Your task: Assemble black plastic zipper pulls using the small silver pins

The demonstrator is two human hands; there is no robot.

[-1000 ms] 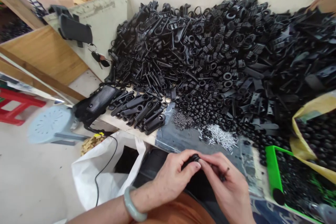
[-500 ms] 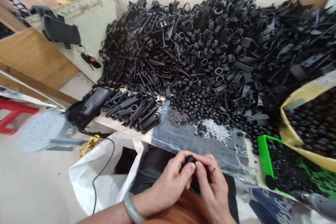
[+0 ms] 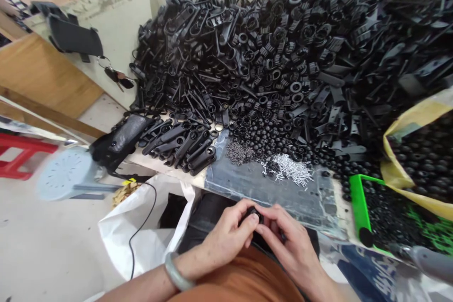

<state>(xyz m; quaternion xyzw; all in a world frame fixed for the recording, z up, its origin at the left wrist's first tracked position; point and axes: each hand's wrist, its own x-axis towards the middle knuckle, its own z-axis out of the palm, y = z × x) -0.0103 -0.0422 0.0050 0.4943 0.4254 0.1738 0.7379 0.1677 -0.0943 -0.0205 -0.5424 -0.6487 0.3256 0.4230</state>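
Close together over my lap, my left hand [image 3: 231,229] and my right hand [image 3: 285,233] both have their fingers closed around a small black part [image 3: 253,212]. Its far side is hidden by the fingers. Just beyond them lies a dark grey work surface [image 3: 244,184] bearing a pile of silver pins [image 3: 290,170] and a heap of small brown-grey pieces [image 3: 239,152]. Black balls [image 3: 269,138] are spread behind these. Long black handles [image 3: 180,144] lie side by side to the left.
A large heap of black parts [image 3: 212,52] fills the back. At right are a green tray [image 3: 360,207], a yellow-edged sack [image 3: 394,160] and a grey tool [image 3: 432,264]. A white bag [image 3: 116,236] hangs at left near a blue stool [image 3: 63,174].
The view has tipped slightly downward. Both hands stay together at the black part; my right hand's fingers have shifted a little on it.
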